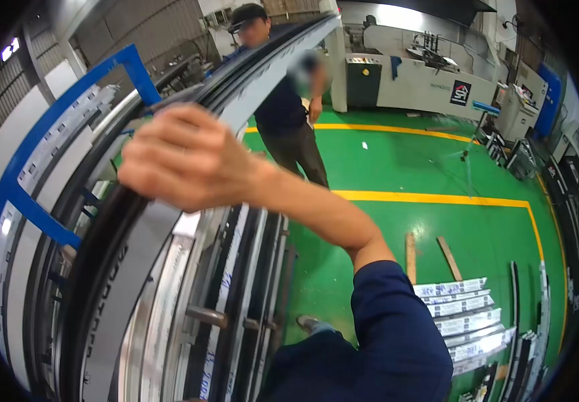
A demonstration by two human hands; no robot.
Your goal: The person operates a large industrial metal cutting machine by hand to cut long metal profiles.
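Note:
My right hand (185, 161) reaches across to the left, its fingers curled closed over the edge of a long black profile (102, 275) with pale printed film along its face. The profile slants from the lower left up to the top centre. Below my forearm, several film-wrapped metal profiles (169, 295) stand in a rack with short metal pegs (207, 316). A blue rack frame (41, 231) rises to the left of the hand. My left hand is out of view.
A co-worker (282, 127) in dark clothes stands close behind the raised profile. Wrapped profiles (467, 321) lie on the green floor (396, 161) at the lower right, near two wooden battens (410, 258). A large machine (416, 84) stands at the back.

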